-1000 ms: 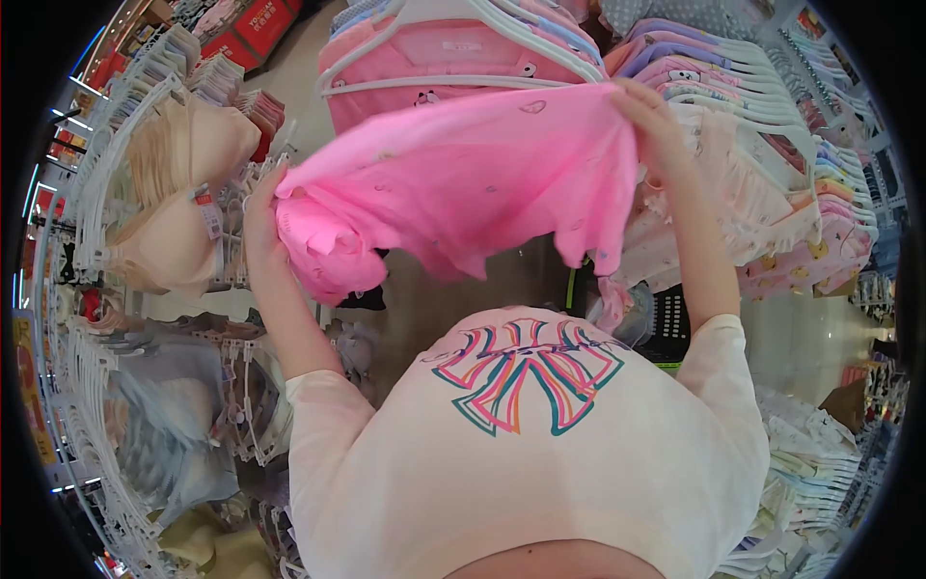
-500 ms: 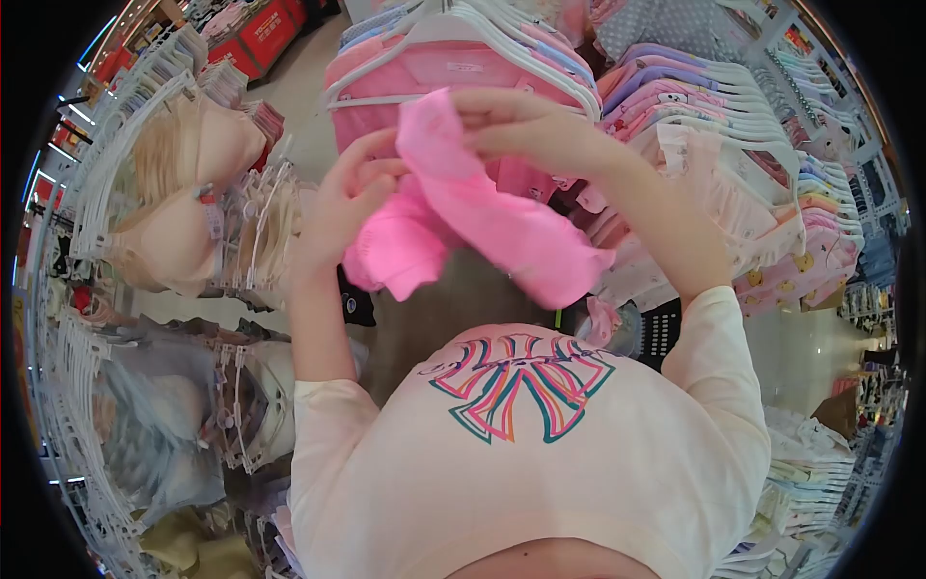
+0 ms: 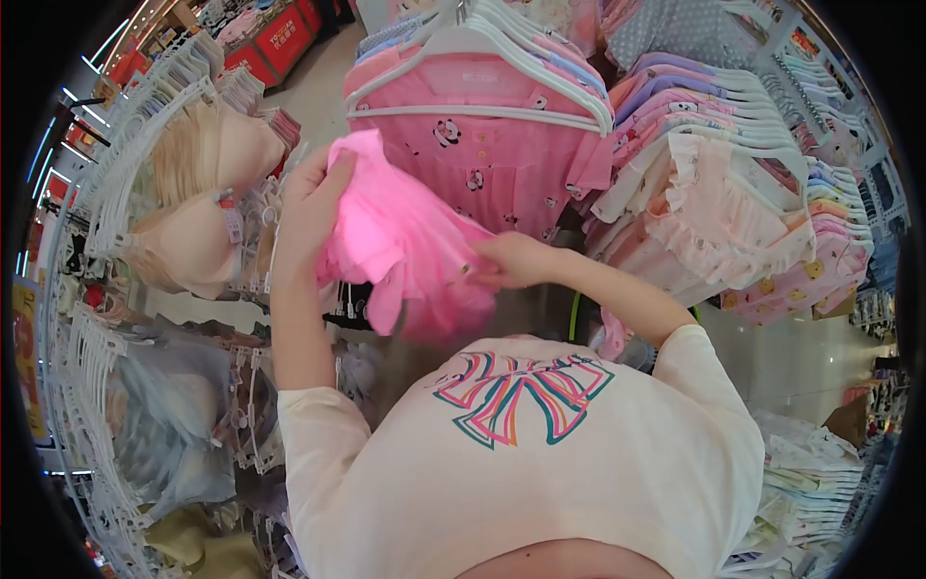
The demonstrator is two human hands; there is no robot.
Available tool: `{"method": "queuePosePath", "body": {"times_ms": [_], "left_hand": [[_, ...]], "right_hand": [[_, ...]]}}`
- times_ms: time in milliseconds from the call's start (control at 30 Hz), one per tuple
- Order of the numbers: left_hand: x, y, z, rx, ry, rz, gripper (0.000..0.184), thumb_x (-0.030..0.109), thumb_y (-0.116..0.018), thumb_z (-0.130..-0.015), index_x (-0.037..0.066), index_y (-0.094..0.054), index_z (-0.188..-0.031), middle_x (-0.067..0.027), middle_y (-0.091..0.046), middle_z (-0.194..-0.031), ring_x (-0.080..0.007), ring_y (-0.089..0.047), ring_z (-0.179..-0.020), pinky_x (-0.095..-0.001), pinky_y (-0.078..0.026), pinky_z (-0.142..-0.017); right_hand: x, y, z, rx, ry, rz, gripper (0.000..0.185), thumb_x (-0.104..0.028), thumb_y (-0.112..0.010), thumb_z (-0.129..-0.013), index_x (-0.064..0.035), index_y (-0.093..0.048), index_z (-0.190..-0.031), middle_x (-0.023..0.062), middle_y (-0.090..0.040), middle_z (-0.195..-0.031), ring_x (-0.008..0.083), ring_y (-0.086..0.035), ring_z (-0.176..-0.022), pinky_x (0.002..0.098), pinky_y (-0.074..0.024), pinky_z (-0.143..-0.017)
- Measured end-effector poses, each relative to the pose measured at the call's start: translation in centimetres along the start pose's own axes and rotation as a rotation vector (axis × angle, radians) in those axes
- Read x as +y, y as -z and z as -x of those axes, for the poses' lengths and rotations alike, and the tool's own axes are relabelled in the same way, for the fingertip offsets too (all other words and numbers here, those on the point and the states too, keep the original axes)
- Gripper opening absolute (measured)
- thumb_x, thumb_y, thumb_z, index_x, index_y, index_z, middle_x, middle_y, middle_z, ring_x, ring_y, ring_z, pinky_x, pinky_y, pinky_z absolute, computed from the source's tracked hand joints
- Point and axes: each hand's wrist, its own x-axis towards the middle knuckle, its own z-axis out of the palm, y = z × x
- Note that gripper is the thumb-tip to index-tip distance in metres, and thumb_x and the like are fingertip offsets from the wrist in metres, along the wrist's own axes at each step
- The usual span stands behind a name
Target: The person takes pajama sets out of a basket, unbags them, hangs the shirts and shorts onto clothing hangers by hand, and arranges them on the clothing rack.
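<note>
A bright pink garment (image 3: 415, 227) hangs bunched and partly spread between my two hands, in front of my chest. Its exact kind is hard to tell from the folds, and its lower edge is blurred. My left hand (image 3: 318, 193) grips its upper left part, the thumb lying over the cloth. On the right side, my right hand (image 3: 516, 261) pinches the cloth near its edge. Just beyond hangs a pink panda-print pajama top (image 3: 463, 159) on a white hanger (image 3: 473, 43), apart from both hands.
Bras (image 3: 193, 227) fill the rack at my left. To the right, a rack holds pajamas on white hangers, including a pale ruffled top (image 3: 709, 207). A red display bin (image 3: 280, 43) stands at the far left back. More folded or hung clothes (image 3: 805, 473) are at lower right.
The pink garment has been unfurled from a twisted strip into a wider piece. My right hand has come down and toward me; my left hand has shifted slightly. The panda-print top shows more now.
</note>
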Motion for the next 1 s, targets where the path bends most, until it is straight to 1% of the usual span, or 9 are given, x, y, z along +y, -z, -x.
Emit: {"method": "queuePosePath", "body": {"times_ms": [67,167,267,567,733,767,867,967,1000], "left_hand": [[-0.8,1.0,-0.2,-0.021,0.109,0.116,0.026,0.026,-0.060,-0.086,0.000,-0.065,-0.087,-0.0012,-0.064,-0.075,-0.0060,-0.055,-0.064,-0.0259,-0.045,-0.059],[-2.2,0.5,0.0,-0.153,-0.024,-0.857,0.038,0.039,-0.064,-0.079,0.001,-0.065,-0.082,-0.0090,-0.063,-0.070,-0.0151,-0.059,-0.063,-0.0294,-0.046,-0.061],[-2.4,-2.2,0.3,-0.208,-0.053,-1.169,0.042,0.043,-0.068,-0.069,0.003,-0.062,-0.078,-0.0166,-0.059,-0.065,-0.0271,-0.061,-0.067,-0.0371,-0.047,-0.066],[-9.5,-2.8,-3.2,-0.257,0.115,-1.379,0.032,0.034,-0.067,-0.063,0.003,-0.059,-0.069,-0.0142,-0.062,-0.074,-0.0329,-0.062,-0.073,-0.0403,-0.048,-0.068],[-10.7,-0.9,-5.7,-0.373,0.194,-0.727,0.023,0.015,-0.065,-0.066,0.000,-0.064,-0.084,-0.0117,-0.064,-0.078,-0.0207,-0.062,-0.076,-0.0314,-0.048,-0.073],[-11.1,-0.6,-6.0,-0.421,0.213,-0.581,0.023,0.011,-0.064,-0.068,-0.001,-0.065,-0.088,-0.0106,-0.064,-0.080,-0.0177,-0.062,-0.077,-0.0295,-0.048,-0.074],[-10.3,-1.1,-5.9,-0.523,0.546,-0.049,0.025,0.005,-0.060,-0.072,-0.002,-0.066,-0.096,-0.0080,-0.066,-0.087,-0.0128,-0.060,-0.081,-0.0266,-0.047,-0.076],[-11.7,-1.6,-5.0,-0.423,0.574,0.181,0.030,0.004,-0.059,-0.073,-0.003,-0.063,-0.102,-0.0067,-0.064,-0.096,-0.0138,-0.060,-0.085,-0.0273,-0.047,-0.078],[-11.1,-1.9,-4.8,-0.416,0.572,0.232,0.033,0.003,-0.059,-0.073,-0.003,-0.062,-0.105,-0.0074,-0.064,-0.098,-0.0143,-0.060,-0.087,-0.0279,-0.047,-0.079]], "right_hand": [[2.4,-1.6,1.7,-0.036,-0.014,0.226,0.014,-0.017,-0.059,-0.079,-0.0057,-0.055,-0.086,0.0150,-0.057,-0.071,0.0317,-0.060,-0.066,0.0407,-0.0489,-0.059],[3.4,-0.4,3.6,-0.107,-0.196,0.352,0.013,-0.015,-0.057,-0.076,-0.0075,-0.058,-0.086,0.0147,-0.057,-0.078,0.0313,-0.060,-0.065,0.0411,-0.0494,-0.058],[1.4,1.5,5.1,-0.017,-0.247,0.481,0.017,-0.013,-0.058,-0.072,-0.0081,-0.061,-0.088,0.0149,-0.056,-0.085,0.0293,-0.062,-0.066,0.0388,-0.0500,-0.054],[0.4,6.6,6.1,0.033,-0.562,0.552,0.061,-0.037,-0.071,-0.069,-0.0008,-0.047,-0.111,0.0170,-0.055,-0.092,0.0302,-0.062,-0.070,0.0377,-0.0506,-0.057],[3.0,10.4,6.4,-0.063,-0.555,0.434,0.058,-0.041,-0.070,-0.069,0.0007,-0.048,-0.103,0.0144,-0.058,-0.078,0.0306,-0.063,-0.070,0.0382,-0.0511,-0.058],[3.3,10.9,6.3,-0.083,-0.520,0.382,0.044,-0.036,-0.067,-0.072,-0.0023,-0.052,-0.096,0.0119,-0.059,-0.075,0.0304,-0.062,-0.072,0.0387,-0.0506,-0.060],[5.8,11.5,4.5,0.238,-0.198,0.264,0.028,-0.027,-0.063,-0.075,-0.0057,-0.055,-0.090,0.0092,-0.059,-0.080,0.0305,-0.061,-0.075,0.0384,-0.0496,-0.062],[6.7,13.8,0.4,0.879,-0.040,0.430,0.020,-0.013,-0.068,-0.069,-0.0090,-0.060,-0.087,0.0073,-0.058,-0.085,0.0270,-0.057,-0.080,0.0362,-0.0473,-0.069],[6.8,14.5,-0.6,0.884,-0.075,0.460,0.021,-0.012,-0.068,-0.069,-0.0092,-0.059,-0.088,0.0067,-0.058,-0.086,0.0261,-0.057,-0.082,0.0358,-0.0468,-0.070]]}}
